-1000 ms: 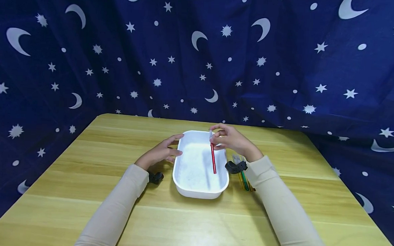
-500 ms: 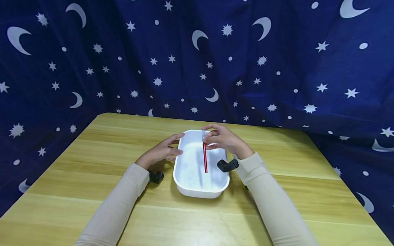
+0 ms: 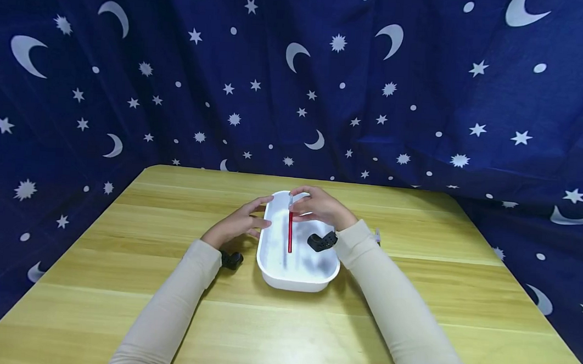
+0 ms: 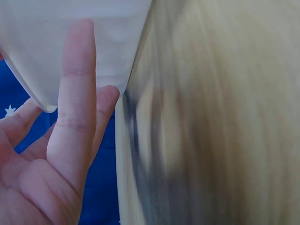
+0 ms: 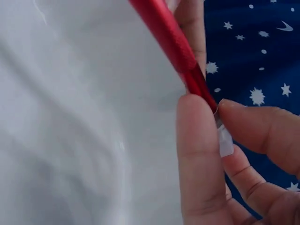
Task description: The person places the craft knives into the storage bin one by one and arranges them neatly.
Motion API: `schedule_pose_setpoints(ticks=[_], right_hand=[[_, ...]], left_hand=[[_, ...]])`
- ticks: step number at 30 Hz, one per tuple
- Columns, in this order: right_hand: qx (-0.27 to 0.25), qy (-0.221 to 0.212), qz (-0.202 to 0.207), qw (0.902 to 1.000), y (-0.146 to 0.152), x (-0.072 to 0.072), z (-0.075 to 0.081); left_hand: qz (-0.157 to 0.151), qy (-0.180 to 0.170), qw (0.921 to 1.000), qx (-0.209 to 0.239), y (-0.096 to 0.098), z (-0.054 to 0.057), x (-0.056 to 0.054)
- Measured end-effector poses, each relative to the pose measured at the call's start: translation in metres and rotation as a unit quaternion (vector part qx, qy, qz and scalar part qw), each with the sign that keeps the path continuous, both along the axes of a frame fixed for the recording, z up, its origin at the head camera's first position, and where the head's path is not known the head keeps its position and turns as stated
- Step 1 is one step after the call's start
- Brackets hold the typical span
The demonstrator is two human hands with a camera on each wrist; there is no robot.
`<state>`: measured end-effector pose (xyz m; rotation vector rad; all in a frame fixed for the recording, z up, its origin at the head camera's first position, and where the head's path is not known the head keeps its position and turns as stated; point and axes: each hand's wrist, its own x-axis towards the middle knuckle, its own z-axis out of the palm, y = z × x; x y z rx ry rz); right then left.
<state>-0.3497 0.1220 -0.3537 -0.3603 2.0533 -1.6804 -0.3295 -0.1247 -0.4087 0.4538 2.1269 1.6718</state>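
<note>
A slim red stick (image 3: 290,234) with a clear whitish end is pinched at its top by my right hand (image 3: 320,208), and it hangs upright over the white tray (image 3: 293,286). In the right wrist view thumb and fingers close on the narrow end of the red stick (image 5: 168,40), near its pale tip. I cannot tell what kind of stick it is. My left hand (image 3: 240,221) is at the tray's left side, fingers spread and fairly straight, fingertips at the rim. The left wrist view shows this hand (image 4: 56,154) against the tray's outer wall (image 4: 112,42).
The tray stands on a wooden table (image 3: 214,332). Right of it, a small pale-tipped object (image 3: 377,237) peeks out from behind my right sleeve (image 3: 389,297). A dark blue curtain (image 3: 259,48) with moons and stars hangs behind the table.
My right hand has carried the red stick leftward over the tray, and the stick now hangs straighter. My right sleeve now covers most of the coloured sticks beside the tray. The left hand has stayed put.
</note>
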Motion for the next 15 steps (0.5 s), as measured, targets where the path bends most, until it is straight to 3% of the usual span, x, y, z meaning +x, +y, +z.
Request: schedule_pose_setpoints(ticks=[15], right_hand=[[0.036,-0.069,-0.030,0.9965,-0.030,-0.008,-0.012]], left_hand=[[-0.004,0.008,0.9999,-0.004,-0.002,-0.002,-0.003]])
